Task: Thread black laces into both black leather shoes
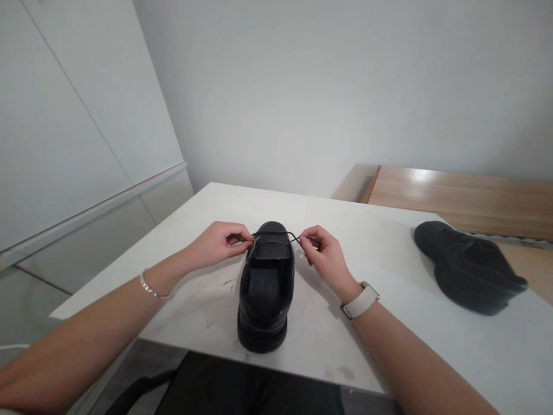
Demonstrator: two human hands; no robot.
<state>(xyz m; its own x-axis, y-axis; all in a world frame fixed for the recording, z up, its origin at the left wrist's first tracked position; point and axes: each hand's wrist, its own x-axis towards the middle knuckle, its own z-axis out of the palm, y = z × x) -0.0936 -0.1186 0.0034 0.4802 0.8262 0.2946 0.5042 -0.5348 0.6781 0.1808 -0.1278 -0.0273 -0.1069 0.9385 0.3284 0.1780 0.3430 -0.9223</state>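
Observation:
A black leather shoe (265, 288) stands on the white table (389, 271), heel toward me and toe pointing away. A thin black lace (288, 234) runs across its front, just beyond the raised tongue. My left hand (218, 245) pinches the lace's left end beside the shoe. My right hand (324, 256) pinches the right end on the other side. Both hands are closed, fingertips together, and rest close to the table. A thin bracelet circles my left wrist; a watch with a white band sits on my right wrist.
A second black shoe (469, 274) lies on its side at the table's right. Behind it is a wooden surface (466, 196). White cabinet panels (78, 144) stand to the left, a plain wall ahead. The table's near edge is just below the shoe's heel.

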